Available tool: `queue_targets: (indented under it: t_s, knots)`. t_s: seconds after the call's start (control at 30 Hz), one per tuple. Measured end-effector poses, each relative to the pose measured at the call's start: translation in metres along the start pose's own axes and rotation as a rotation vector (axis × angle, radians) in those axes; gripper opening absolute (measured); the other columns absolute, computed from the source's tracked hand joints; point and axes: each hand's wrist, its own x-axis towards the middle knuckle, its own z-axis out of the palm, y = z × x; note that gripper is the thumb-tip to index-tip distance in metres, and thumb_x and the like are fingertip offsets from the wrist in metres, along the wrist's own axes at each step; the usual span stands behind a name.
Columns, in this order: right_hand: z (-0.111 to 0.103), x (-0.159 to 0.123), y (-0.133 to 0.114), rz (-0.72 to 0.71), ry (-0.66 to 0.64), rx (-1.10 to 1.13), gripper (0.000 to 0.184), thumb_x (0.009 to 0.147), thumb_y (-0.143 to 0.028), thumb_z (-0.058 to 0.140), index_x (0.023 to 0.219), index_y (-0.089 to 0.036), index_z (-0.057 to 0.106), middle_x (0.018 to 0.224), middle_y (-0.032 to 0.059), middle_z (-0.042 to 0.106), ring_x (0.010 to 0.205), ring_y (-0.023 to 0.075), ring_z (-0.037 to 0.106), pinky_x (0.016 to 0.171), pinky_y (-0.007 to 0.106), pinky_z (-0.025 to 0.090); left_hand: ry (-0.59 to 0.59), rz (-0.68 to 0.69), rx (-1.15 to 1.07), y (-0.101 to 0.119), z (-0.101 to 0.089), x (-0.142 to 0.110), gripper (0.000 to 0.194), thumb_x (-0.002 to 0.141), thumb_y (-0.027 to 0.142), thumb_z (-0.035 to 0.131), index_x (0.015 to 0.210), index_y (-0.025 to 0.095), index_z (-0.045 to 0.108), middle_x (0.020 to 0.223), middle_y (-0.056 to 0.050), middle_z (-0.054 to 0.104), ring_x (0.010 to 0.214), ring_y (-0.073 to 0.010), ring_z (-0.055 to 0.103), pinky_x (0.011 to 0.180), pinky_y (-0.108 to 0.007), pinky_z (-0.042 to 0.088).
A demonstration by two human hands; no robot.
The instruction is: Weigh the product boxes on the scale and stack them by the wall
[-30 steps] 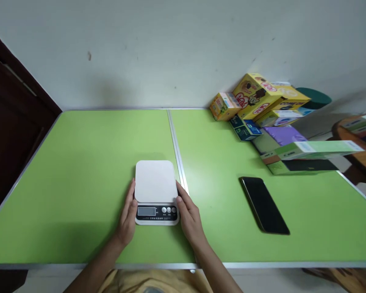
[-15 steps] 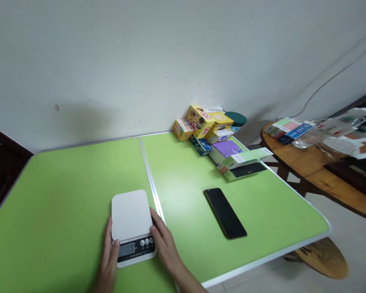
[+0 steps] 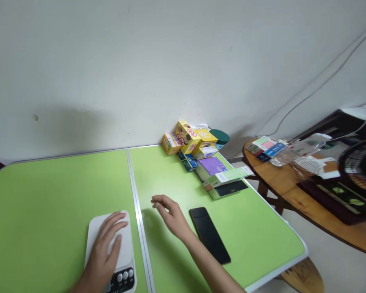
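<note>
A white kitchen scale [image 3: 128,244] with a black button panel lies on the green table, left of the metal seam. Over its platform is my left hand [image 3: 105,248], fingers apart and holding nothing; whether it touches the scale I cannot tell. Its display is mostly covered by that hand. My right hand [image 3: 171,215] hovers above the table right of the seam, empty, with fingers loosely bent and thumb apart. Close beside my right forearm lies a black smartphone [image 3: 209,234], screen up.
Yellow boxes [image 3: 186,137], a small orange box [image 3: 171,143], a dark blue box [image 3: 188,161], a purple packet [image 3: 212,165] and an open green carton [image 3: 227,183] cluster at the table's back right. A wooden side table [image 3: 280,191] holds boxes, a clear plastic container and a fan.
Both hands have let go of the scale's sides. My left hand has moved over the platform; my right has lifted away to the right and forward. The view has shifted right.
</note>
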Motion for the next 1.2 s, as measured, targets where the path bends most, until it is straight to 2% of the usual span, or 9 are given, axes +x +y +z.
queue_targets:
  t_s: [0.07, 0.13, 0.3, 0.43, 0.57, 0.73, 0.9, 1.07, 1.2]
  knots:
    - [-0.01, 0.005, -0.004, -0.056, -0.047, -0.03, 0.02, 0.088, -0.027, 0.051, 0.097, -0.019, 0.067, 0.093, 0.0066, 0.072, 0.086, 0.0191, 0.068, 0.077, 0.033, 0.054, -0.186, 0.09, 0.046, 0.034, 0.018, 0.047, 0.043, 0.095, 0.024, 0.037, 0.137, 0.031, 0.042, 0.146, -0.005, 0.044, 0.134, -0.0245, 0.042, 0.109, -0.051, 0.04]
    - [-0.033, 0.017, -0.01, -0.155, 0.004, -0.148, 0.021, 0.087, -0.023, 0.048, 0.094, -0.019, 0.067, 0.089, 0.0056, 0.073, 0.082, 0.0177, 0.067, 0.076, 0.03, 0.053, -0.269, 0.26, 0.114, 0.07, 0.042, 0.099, 0.053, 0.09, 0.018, 0.041, 0.142, 0.02, 0.036, 0.148, -0.011, 0.042, 0.137, -0.0257, 0.037, 0.113, -0.051, 0.034]
    - [-0.133, 0.085, -0.024, -0.191, 0.269, -0.654, 0.025, 0.083, -0.017, 0.045, 0.097, -0.015, 0.065, 0.09, 0.0081, 0.072, 0.077, 0.0195, 0.064, 0.073, 0.03, 0.051, -0.347, 0.573, 0.399, 0.144, 0.102, 0.236, 0.062, 0.081, 0.001, 0.037, 0.143, 0.01, 0.032, 0.151, -0.016, 0.036, 0.14, -0.0222, 0.032, 0.116, -0.042, 0.03]
    - [-0.192, 0.146, -0.026, -0.124, 0.42, -0.845, 0.033, 0.081, -0.022, 0.05, 0.108, -0.009, 0.061, 0.104, 0.0183, 0.066, 0.099, 0.03, 0.057, 0.088, 0.041, 0.043, -0.319, 0.607, 0.581, 0.179, 0.135, 0.327, 0.057, 0.083, 0.002, 0.041, 0.14, 0.006, 0.035, 0.149, -0.019, 0.037, 0.14, -0.0257, 0.033, 0.114, -0.041, 0.031]
    - [-0.201, 0.186, -0.021, -0.063, 0.461, -1.0, 0.036, 0.079, -0.025, 0.053, 0.108, -0.004, 0.061, 0.106, 0.0233, 0.062, 0.106, 0.0344, 0.051, 0.092, 0.043, 0.039, -0.323, 0.641, 0.646, 0.187, 0.153, 0.379, 0.053, 0.082, 0.001, 0.047, 0.135, 0.004, 0.041, 0.146, -0.022, 0.04, 0.137, -0.0286, 0.037, 0.111, -0.042, 0.033]
    - [-0.191, 0.205, -0.011, -0.016, 0.467, -1.062, 0.033, 0.083, -0.027, 0.05, 0.102, -0.003, 0.065, 0.104, 0.0245, 0.061, 0.104, 0.0345, 0.053, 0.087, 0.041, 0.043, -0.342, 0.688, 0.681, 0.17, 0.163, 0.397, 0.045, 0.086, 0.002, 0.044, 0.13, 0.007, 0.046, 0.141, -0.019, 0.047, 0.135, -0.0267, 0.04, 0.105, -0.04, 0.04]
    - [-0.188, 0.19, -0.027, 0.006, 0.547, -1.035, 0.039, 0.083, -0.037, 0.052, 0.107, -0.008, 0.063, 0.107, 0.0199, 0.059, 0.099, 0.032, 0.057, 0.08, 0.039, 0.047, -0.32, 0.753, 0.669, 0.172, 0.144, 0.389, 0.053, 0.084, 0.004, 0.048, 0.136, 0.008, 0.04, 0.146, -0.017, 0.041, 0.139, -0.0249, 0.031, 0.112, -0.039, 0.029]
    - [-0.187, 0.126, -0.062, -0.244, 0.663, -0.931, 0.043, 0.08, -0.044, 0.059, 0.109, -0.014, 0.064, 0.105, 0.0156, 0.061, 0.095, 0.0304, 0.06, 0.079, 0.042, 0.05, -0.323, 0.807, 0.652, 0.192, 0.087, 0.352, 0.069, 0.078, 0.009, 0.057, 0.141, 0.012, 0.031, 0.15, -0.015, 0.034, 0.141, -0.027, 0.025, 0.114, -0.043, 0.024]
    - [-0.167, 0.063, -0.068, -0.533, 0.431, -0.775, 0.041, 0.082, -0.049, 0.059, 0.112, -0.021, 0.063, 0.102, 0.0111, 0.061, 0.09, 0.0263, 0.062, 0.073, 0.039, 0.052, -0.435, 0.805, 0.647, 0.177, 0.018, 0.283, 0.07, 0.075, 0.015, 0.063, 0.139, 0.013, 0.034, 0.142, -0.014, 0.042, 0.134, -0.0266, 0.035, 0.107, -0.038, 0.034]
